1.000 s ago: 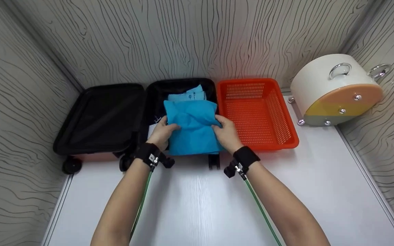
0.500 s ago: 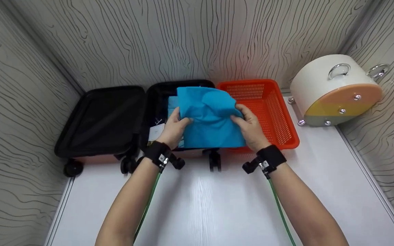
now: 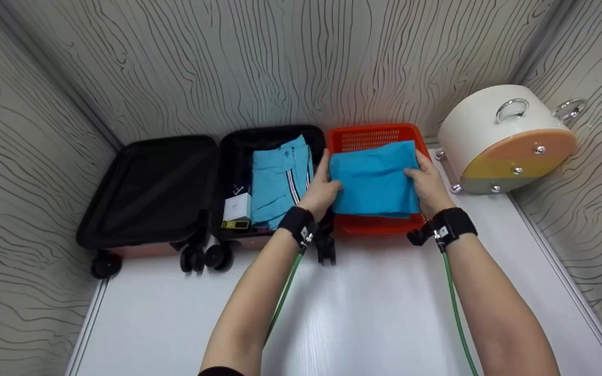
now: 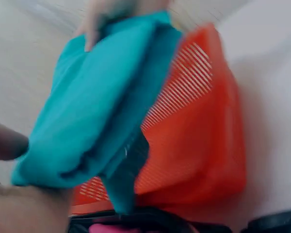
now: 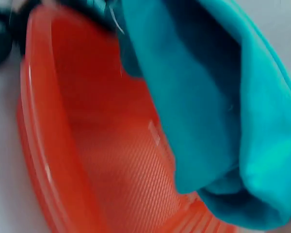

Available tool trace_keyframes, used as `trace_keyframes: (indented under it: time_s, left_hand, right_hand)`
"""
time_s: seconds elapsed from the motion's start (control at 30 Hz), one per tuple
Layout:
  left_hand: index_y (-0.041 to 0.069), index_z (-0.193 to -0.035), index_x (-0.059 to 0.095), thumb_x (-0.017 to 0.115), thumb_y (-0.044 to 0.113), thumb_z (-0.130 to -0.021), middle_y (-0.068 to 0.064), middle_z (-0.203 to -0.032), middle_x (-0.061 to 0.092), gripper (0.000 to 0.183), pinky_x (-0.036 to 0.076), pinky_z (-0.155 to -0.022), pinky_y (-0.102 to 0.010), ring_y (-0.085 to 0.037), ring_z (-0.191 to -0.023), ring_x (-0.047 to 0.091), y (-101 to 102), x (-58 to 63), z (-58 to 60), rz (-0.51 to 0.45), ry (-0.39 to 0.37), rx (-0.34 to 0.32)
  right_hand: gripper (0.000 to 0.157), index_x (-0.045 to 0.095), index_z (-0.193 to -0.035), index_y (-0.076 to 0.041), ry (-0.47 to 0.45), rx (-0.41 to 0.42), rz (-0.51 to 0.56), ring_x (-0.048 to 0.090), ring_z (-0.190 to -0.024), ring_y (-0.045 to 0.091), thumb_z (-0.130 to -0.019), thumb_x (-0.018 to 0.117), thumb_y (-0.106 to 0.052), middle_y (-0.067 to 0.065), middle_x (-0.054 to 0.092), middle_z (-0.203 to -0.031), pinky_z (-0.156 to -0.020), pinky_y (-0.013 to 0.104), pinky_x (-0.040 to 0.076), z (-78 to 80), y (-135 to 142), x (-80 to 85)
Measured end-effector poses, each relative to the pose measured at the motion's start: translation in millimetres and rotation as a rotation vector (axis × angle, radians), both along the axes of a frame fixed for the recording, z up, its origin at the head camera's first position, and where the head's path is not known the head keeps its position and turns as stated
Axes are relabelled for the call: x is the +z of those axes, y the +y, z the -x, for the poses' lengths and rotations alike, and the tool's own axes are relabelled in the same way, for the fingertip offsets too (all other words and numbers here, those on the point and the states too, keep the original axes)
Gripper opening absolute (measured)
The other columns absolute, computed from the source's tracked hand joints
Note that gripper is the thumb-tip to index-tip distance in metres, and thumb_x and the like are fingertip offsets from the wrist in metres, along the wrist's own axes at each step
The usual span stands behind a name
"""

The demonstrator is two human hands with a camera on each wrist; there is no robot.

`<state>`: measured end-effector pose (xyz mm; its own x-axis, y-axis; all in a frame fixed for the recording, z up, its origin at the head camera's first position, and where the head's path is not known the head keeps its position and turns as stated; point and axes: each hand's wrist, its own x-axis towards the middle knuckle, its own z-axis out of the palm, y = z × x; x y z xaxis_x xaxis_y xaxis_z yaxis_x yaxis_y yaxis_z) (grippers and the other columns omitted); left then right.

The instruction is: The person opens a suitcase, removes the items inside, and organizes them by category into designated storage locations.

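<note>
A folded bright blue cloth garment [image 3: 374, 180] is held up over the red plastic basket [image 3: 371, 225]. My left hand [image 3: 323, 189] pinches its left edge, thumb on top. At the opposite edge my right hand [image 3: 428, 184] grips it the same way. The left wrist view shows the folded layers of the garment [image 4: 97, 97] between both hands, with the basket [image 4: 184, 145] below. In the right wrist view a loose fold of the garment [image 5: 199, 107] hangs above the basket floor. What kind of garment it is cannot be made out.
Left of the basket lies an open black-lined suitcase [image 3: 149, 188]. Its right half holds light blue folded clothing [image 3: 272, 180] with striped trim, a white box [image 3: 237, 207] and a yellow-and-black item [image 3: 235, 224]. A white drum-shaped case [image 3: 505, 141] with metal handles stands at the right wall.
Both hands have carried the blue garment rightward from above the suitcase to above the red basket. The light blue clothing and white box in the suitcase are now uncovered.
</note>
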<state>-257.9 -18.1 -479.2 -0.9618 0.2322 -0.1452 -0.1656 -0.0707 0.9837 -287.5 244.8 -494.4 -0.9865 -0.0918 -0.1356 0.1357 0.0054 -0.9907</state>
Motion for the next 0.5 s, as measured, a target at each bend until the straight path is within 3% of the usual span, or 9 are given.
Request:
trace_keyframes:
  time_s: [0.13,0.23,0.4,0.5]
  left_hand:
    - [0.030,-0.165,0.018,0.044,-0.009,-0.098,0.000,-0.171,0.011,0.082,0.023,-0.121,-0.042,-0.021,-0.154,0.012,20,-16.7,0.5,0.164,0.028,-0.041]
    - [0.025,-0.165,0.020,0.043,-0.007,-0.099,-0.003,-0.172,0.007,0.077,0.021,-0.122,-0.038,-0.020,-0.155,0.009,28,-23.2,1.6,0.284,0.068,-0.071]
    - [0.014,-0.165,0.012,0.040,0.003,-0.104,-0.010,-0.171,-0.008,0.068,0.018,-0.123,-0.038,-0.025,-0.156,0.002,33,-26.4,0.8,0.525,0.109,-0.184]
    - [0.010,-0.164,0.016,0.038,0.007,-0.107,-0.008,-0.171,0.006,0.062,0.017,-0.123,-0.033,-0.023,-0.156,0.009,35,-26.1,-0.4,0.675,0.178,-0.294]
  right_hand:
    - [0.076,0.003,-0.166,-0.020,-0.047,-0.022,-0.071,0.002,-0.155,0.025,-0.102,0.034,0.006,0.002,-0.002,-0.172,-0.124,0.047,0.001,8.4,14,-19.5]
    - [0.080,0.000,-0.166,-0.019,-0.040,-0.014,-0.156,0.001,-0.155,0.028,-0.100,0.035,0.008,0.005,-0.003,-0.172,-0.123,0.051,0.000,10.7,18,-28.2]
    - [0.084,-0.010,-0.164,-0.011,-0.037,0.079,-0.496,0.001,-0.154,0.040,-0.097,0.039,0.005,0.020,-0.004,-0.170,-0.122,0.059,0.003,13.5,18,-35.5]
    - [0.080,-0.002,-0.164,-0.004,-0.011,0.150,-0.674,0.003,-0.154,0.042,-0.095,0.038,0.006,0.025,0.001,-0.168,-0.122,0.058,0.005,14.9,14,-39.0]
